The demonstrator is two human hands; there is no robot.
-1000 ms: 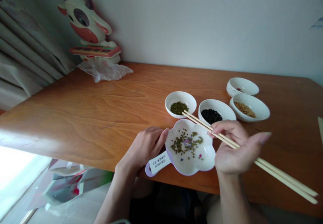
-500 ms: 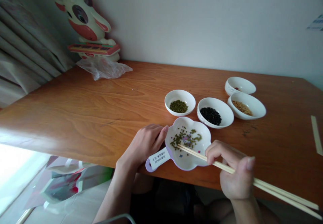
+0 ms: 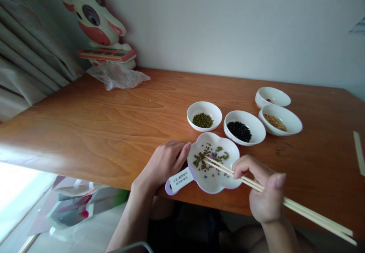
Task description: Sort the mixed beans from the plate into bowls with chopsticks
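Observation:
My left hand (image 3: pixel 171 158) lies on the desk with its fingers bent, gripping the left rim of a white flower-shaped dish (image 3: pixel 218 184) with a purple edge. The dish has a labelled handle (image 3: pixel 180 180) pointing towards me. Loose mung beans (image 3: pixel 201 159) are scattered inside it, mostly on the left and far side. My right hand (image 3: pixel 261 188) is closed round a pair of wooden chopsticks (image 3: pixel 222 166). Their tips are slightly apart, down among the beans; whether a bean is between them I cannot tell. Their long back ends stick out to the lower right.
Behind the dish stand a bowl of mung beans (image 3: pixel 204 106), a bowl of black beans (image 3: pixel 258 134), a bowl of tan seeds (image 3: pixel 292 123) and a bowl with small reddish bits (image 3: pixel 278 97). A cow toy (image 3: pixel 99 28) and plastic bag (image 3: pixel 121 78) occupy the back left.
The chopstick tips have shifted slightly away from me and right, and have spread apart a little. My left hand and the dish keep their places.

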